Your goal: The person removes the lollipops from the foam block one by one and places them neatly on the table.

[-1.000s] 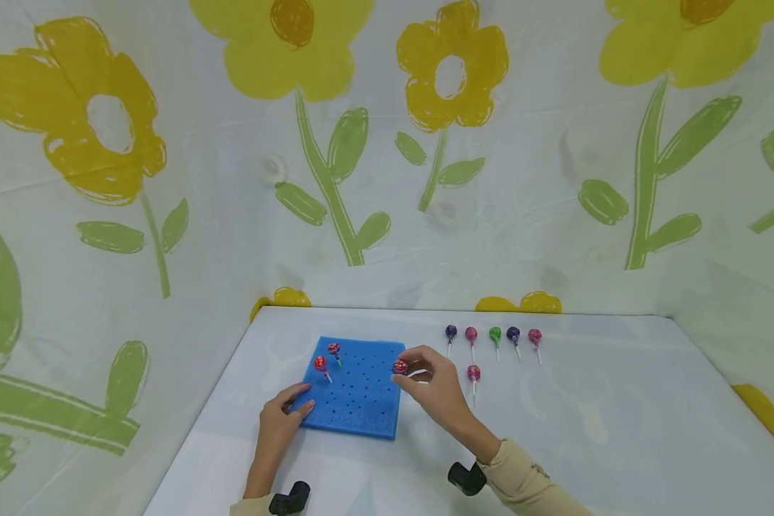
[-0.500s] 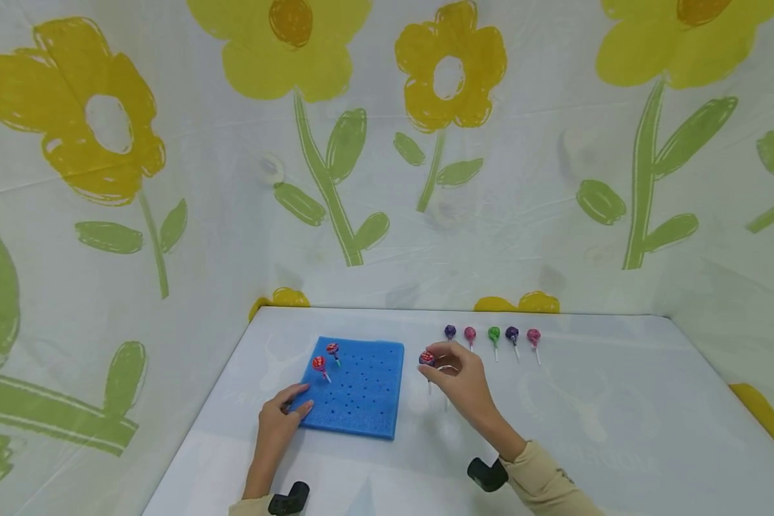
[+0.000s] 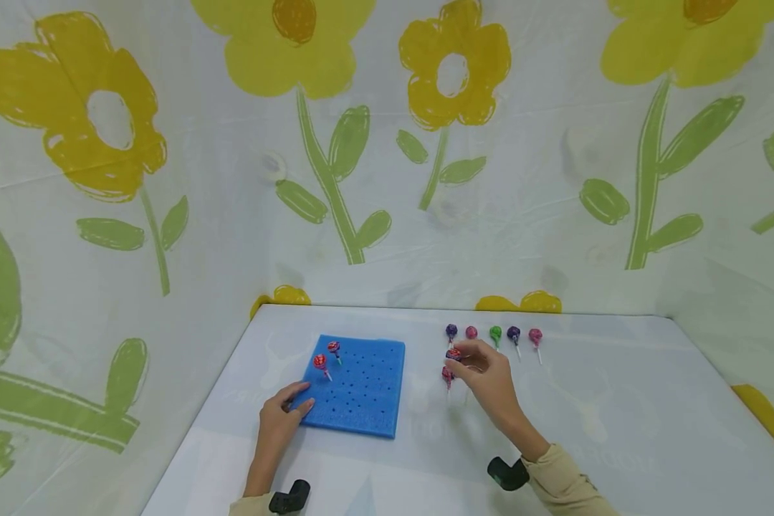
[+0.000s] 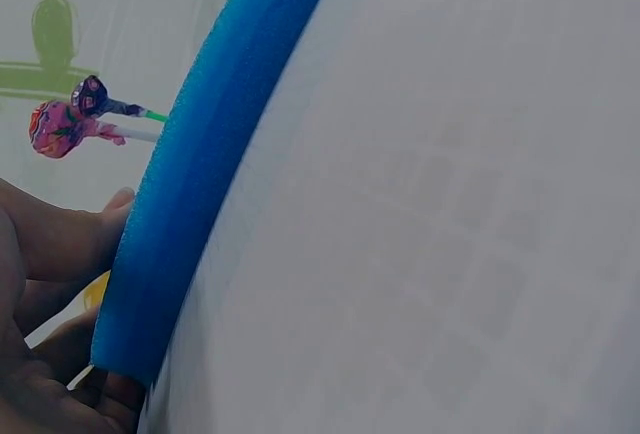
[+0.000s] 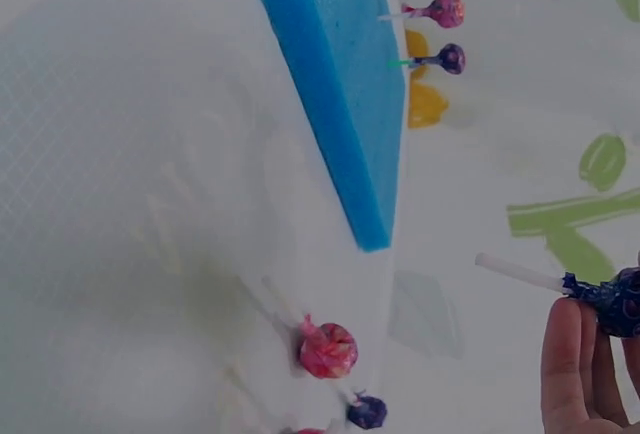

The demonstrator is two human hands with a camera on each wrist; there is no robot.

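Note:
My right hand (image 3: 486, 376) pinches the head of a lollipop (image 3: 453, 354) in a dark blue and red wrapper. Its white stick points away from the fingers in the right wrist view. Just below the held lollipop, a pink lollipop (image 3: 448, 374) lies on the table. At the left edge of a blue foam board (image 3: 361, 412) with rows of holes, my left hand (image 3: 279, 426) holds the board between thumb and fingers. Two lollipops stand in the board's upper left part, a red one (image 3: 319, 361) and a darker red-purple one (image 3: 334, 347).
Several lollipops lie in a row at the back of the white table (image 3: 593, 416): purple (image 3: 451, 330), pink (image 3: 471, 332), green (image 3: 495, 332), dark blue (image 3: 513, 334) and pink-red at the right end. Behind the table hangs a flower-printed sheet (image 3: 529, 236).
My right hand has moved right, from the board's right edge to over the loose lollipops, with its lollipop in the fingers. The left hand and the board have stayed put.

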